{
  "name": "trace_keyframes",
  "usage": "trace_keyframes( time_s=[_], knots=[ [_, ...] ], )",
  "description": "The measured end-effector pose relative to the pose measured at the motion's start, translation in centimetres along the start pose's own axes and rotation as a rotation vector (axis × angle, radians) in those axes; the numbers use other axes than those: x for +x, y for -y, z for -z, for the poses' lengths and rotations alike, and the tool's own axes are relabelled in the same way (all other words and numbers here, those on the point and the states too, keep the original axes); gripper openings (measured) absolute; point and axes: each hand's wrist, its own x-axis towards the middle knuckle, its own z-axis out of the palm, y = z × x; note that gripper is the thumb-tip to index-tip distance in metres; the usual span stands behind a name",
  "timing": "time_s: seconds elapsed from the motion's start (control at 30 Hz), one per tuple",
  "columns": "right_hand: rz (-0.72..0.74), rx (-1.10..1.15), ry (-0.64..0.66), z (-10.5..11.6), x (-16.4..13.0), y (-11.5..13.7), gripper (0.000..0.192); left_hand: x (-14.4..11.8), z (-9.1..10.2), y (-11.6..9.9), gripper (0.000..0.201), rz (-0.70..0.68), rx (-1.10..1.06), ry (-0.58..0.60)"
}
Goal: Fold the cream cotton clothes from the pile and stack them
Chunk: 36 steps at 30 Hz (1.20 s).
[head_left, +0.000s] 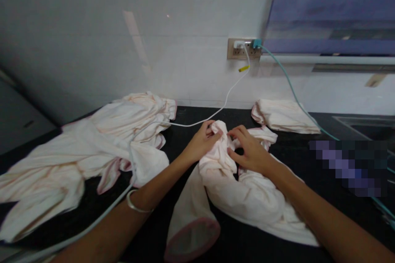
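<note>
A cream garment [247, 193] with pink edging lies bunched on the black countertop in front of me. One sleeve [193, 218] stretches toward me, its pink-trimmed opening facing down and left. My left hand [203, 144] grips a gathered part of the cloth between thumb and fingers. Beside that bunch is my right hand [245, 148], its thumb and fingers curved and apart at the cloth's right side; the fingertips are close to the fabric, and I cannot tell whether they touch it. Part of the garment is hidden under my right forearm.
A loose heap of cream garments [108, 135] covers the left of the black countertop [197, 115]. A folded cream cloth [284, 115] lies at the back right. A white cable [226, 98] and a green cable [286, 76] run from the wall socket [243, 48]. Something blurred out [348, 168] lies at right.
</note>
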Motion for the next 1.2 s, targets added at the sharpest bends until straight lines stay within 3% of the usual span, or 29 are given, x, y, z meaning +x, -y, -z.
trace_keyframes(
  time_s=[0.13, 0.27, 0.4, 0.57, 0.67, 0.77, 0.8, 0.9, 0.97, 1.07, 1.2],
  knots=[
    [-0.073, -0.091, 0.130, -0.1, 0.0, 0.2, 0.030, -0.7, -0.9, -0.2, 0.075, -0.061, 0.075, 0.144],
    [-0.170, -0.209, 0.323, -0.2, 0.2, -0.1, 0.022, -1.4, -0.7, -0.9, 0.092, -0.124, 0.230, 0.211],
    [-0.264, -0.365, 0.245, 0.0, 0.4, -0.3, 0.021, -0.9, -0.1, -0.1, 0.085, -0.095, 0.056, 0.220],
    [-0.526, -0.370, 0.059, 0.7, 0.4, -1.6, 0.029, 0.9, 1.1, 1.8, 0.084, -0.100, -0.156, 0.204],
    [-0.615, -0.354, -0.070, 1.1, 0.3, -2.9, 0.027, 1.1, 1.7, 1.6, 0.070, -0.073, 0.070, 0.078],
    [-0.633, -0.239, -0.172, 1.2, 0.3, -3.8, 0.028, 0.2, 1.8, 0.2, 0.032, 0.025, 0.420, -0.072],
    [-0.627, -0.183, -0.192, 1.1, 0.3, -3.9, 0.031, -0.2, 1.6, -0.4, 0.029, 0.055, 0.513, -0.090],
    [-0.612, -0.071, -0.166, 0.6, 0.2, -4.1, 0.043, -1.0, 1.1, -1.5, 0.051, 0.126, 0.711, -0.035],
    [-0.576, -0.081, -0.097, 0.2, 0.2, -4.0, 0.042, -1.0, 1.1, -1.4, 0.052, 0.124, 0.761, 0.040],
    [-0.488, -0.092, -0.046, -0.2, 0.2, -4.4, 0.033, 0.0, 1.7, -0.2, 0.040, 0.058, 0.631, 0.068],
    [-0.543, 0.112, -0.189, -0.1, 0.3, -5.7, 0.029, 1.5, 3.3, 1.4, 0.033, 0.136, 0.012, -0.136]
  ],
)
